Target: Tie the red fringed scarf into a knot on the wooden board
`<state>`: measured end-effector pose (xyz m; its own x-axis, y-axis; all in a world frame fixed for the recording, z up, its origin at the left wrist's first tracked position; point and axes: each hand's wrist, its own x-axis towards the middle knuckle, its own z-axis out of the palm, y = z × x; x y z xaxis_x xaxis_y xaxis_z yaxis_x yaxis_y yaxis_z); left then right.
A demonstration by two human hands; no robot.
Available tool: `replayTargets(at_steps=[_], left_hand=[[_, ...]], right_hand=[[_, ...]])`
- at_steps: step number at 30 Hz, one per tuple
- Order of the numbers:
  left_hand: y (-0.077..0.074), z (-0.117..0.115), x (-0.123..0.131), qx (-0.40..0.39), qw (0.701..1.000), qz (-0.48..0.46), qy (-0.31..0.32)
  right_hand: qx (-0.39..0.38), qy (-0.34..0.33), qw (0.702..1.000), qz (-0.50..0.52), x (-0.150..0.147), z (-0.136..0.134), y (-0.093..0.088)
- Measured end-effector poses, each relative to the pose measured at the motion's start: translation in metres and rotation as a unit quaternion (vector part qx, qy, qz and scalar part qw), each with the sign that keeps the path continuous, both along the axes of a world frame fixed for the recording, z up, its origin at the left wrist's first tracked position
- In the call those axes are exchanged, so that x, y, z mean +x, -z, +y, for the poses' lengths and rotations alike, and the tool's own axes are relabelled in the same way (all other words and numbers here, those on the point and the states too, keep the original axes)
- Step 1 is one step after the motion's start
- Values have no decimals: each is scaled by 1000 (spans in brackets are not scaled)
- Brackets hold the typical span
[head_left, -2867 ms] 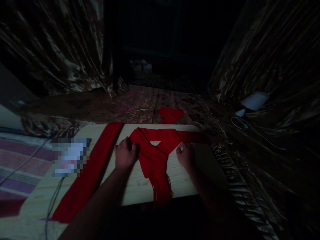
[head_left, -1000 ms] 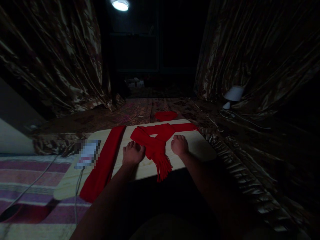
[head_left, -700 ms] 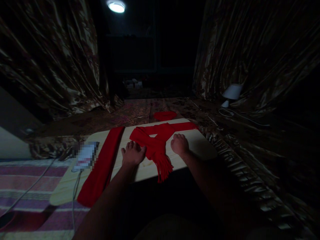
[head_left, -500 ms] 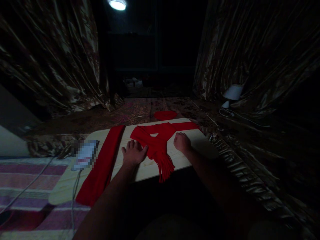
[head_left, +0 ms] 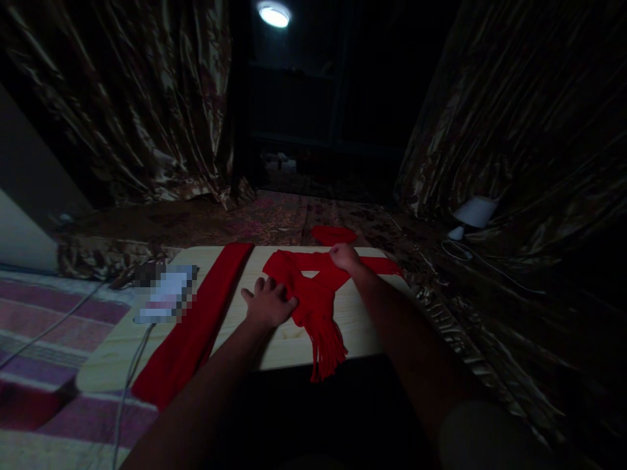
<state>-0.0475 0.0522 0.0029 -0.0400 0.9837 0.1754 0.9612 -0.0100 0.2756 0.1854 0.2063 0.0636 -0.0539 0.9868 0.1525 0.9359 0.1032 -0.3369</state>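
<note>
A red scarf [head_left: 318, 297] lies folded across itself in a loop on the pale wooden board, its fringed end toward me. My left hand [head_left: 268, 303] lies palm down with fingers spread, touching the scarf's left edge. At the far side of the loop, where the strips cross, my right hand [head_left: 344, 255] has its fingers curled in on the scarf; the fingertips are hard to see. To the left, a long folded strip of red cloth [head_left: 203, 320] runs across the board [head_left: 255, 339].
A pixelated pale object [head_left: 169, 294] with a cable lies on the board's left end. Beyond the far edge is another red cloth piece [head_left: 334, 234]. A small white lamp [head_left: 475, 212] stands at right. Striped fabric [head_left: 49, 346] spreads at left; curtains hang behind.
My right hand has moved from the bare board right of the scarf, forward and left onto the scarf's far part. My left hand stays by the scarf's left edge. The view has shifted slightly.
</note>
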Motion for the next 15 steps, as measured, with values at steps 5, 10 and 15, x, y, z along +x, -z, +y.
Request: replayTargets(at_steps=[5,10,15], left_hand=[[-7,6,5,23,1000,-4,3],[-3,6,4,27,999,-10,19],[0,7,3,9,999,-19,31]], right_hand=[[14,-68,997,40,-57,-6,3],[14,-151,984,98,-112,-8,6],[-14,-227,973,39,-148,-6,8]])
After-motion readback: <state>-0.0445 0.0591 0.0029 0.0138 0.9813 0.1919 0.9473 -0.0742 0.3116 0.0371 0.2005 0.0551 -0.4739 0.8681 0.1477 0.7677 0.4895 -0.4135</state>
